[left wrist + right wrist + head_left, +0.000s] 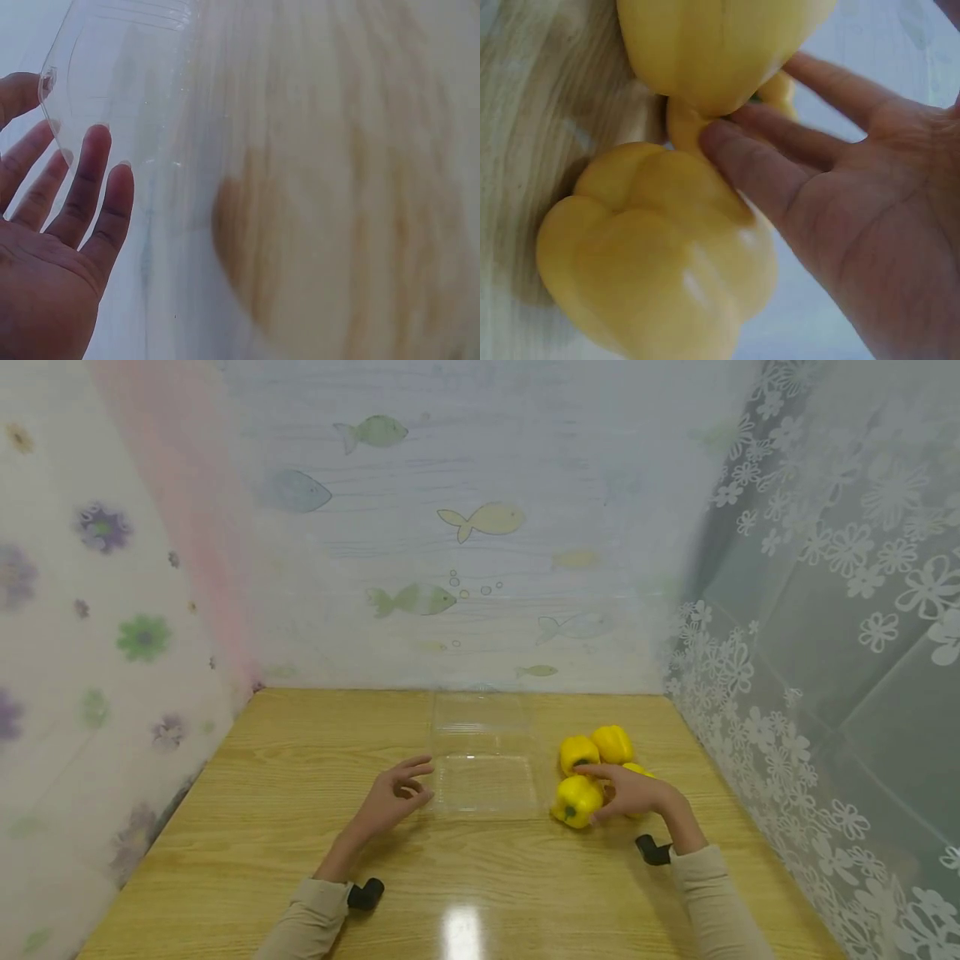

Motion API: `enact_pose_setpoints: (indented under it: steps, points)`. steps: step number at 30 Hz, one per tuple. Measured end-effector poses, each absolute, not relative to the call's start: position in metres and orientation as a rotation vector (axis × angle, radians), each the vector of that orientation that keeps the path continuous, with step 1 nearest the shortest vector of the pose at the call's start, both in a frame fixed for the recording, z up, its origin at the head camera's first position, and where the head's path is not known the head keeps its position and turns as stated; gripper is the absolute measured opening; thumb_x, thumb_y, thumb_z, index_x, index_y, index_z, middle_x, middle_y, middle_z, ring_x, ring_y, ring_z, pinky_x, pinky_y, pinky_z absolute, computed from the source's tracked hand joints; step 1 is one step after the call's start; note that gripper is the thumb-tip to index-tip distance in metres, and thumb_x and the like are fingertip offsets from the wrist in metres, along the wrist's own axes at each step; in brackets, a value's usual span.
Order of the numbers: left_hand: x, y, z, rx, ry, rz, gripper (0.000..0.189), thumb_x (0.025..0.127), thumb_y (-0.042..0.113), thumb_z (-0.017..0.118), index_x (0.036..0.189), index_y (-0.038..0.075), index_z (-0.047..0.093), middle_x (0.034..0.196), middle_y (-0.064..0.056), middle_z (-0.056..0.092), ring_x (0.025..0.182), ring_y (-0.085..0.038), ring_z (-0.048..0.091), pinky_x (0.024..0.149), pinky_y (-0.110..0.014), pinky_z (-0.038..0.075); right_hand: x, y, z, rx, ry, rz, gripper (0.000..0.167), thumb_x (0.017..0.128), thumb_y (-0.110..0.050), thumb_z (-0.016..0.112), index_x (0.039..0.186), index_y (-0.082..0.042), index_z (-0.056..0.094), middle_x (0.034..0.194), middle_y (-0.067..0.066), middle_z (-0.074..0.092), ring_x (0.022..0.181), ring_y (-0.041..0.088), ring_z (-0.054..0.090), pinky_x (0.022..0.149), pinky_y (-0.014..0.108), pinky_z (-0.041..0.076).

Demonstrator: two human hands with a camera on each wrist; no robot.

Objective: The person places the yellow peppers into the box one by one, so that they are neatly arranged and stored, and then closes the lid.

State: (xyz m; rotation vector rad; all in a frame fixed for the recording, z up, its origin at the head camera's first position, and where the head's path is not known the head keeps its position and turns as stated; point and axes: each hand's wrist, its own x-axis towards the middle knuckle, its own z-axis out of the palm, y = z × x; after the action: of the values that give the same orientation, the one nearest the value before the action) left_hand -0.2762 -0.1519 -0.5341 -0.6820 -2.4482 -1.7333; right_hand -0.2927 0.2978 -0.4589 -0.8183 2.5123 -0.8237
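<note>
My left hand (393, 793) is at the left side of a clear plastic container (487, 783) with its lid (480, 710) raised behind it. In the left wrist view, the thumb and fingertips are at the container's edge (56, 120), with the fingers fairly straight and spread. Several yellow bell peppers lie in a group on the right. My right hand (637, 791) reaches over them, beside the front pepper (578, 802). Its extended fingers lie between an upper pepper (712, 45) and a lower pepper (660, 247) in the right wrist view, without curling round either.
Two more peppers, one (579, 753) behind the front one and another (613, 744) farther back, lie on the wooden table (315, 735). Patterned sheets stand around it: fish at the back (480, 568), flowers at the left, a translucent floral curtain (810, 693) at the right.
</note>
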Motion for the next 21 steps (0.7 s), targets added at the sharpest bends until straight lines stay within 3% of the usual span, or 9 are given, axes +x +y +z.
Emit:
enact_pose_setpoints:
  steps: [7,15,21]
  points:
    - [-0.277,-0.155,-0.538,-0.729,-2.373,-1.817,0.046,0.096,0.009,0.07,0.136,-0.01,0.058,0.153,-0.027,0.044,0.1,-0.022,0.066,0.084,-0.027,0.056,-0.294,0.303,-0.464,-0.924,2.423,-0.984,0.077,0.084,-0.002,0.08,0.149,0.011,0.04,0.154,0.032,0.039,0.143,0.056,0.029,0.11,0.067,0.033]
    - [-0.276,-0.156,-0.54,-0.709,-2.318,-1.91,0.044,0.096,0.005,0.069,0.134,-0.014,0.058,0.154,-0.028,0.043,0.098,-0.007,0.064,0.082,-0.022,0.056,-0.294,0.298,-0.467,-0.975,2.416,-1.002,0.075,0.087,-0.009,0.081,0.145,0.016,0.042,0.148,0.037,0.043,0.135,0.058,0.04,0.107,0.068,0.037]
    - [-0.28,-0.154,-0.545,-0.721,-2.25,-1.996,0.044,0.095,0.0,0.068,0.132,-0.019,0.056,0.153,-0.033,0.04,0.093,-0.008,0.066,0.072,-0.025,0.059,-0.294,0.297,-0.472,-1.002,2.429,-0.966,0.078,0.086,-0.012,0.081,0.148,0.012,0.041,0.151,0.034,0.042,0.137,0.056,0.038,0.105,0.068,0.04]
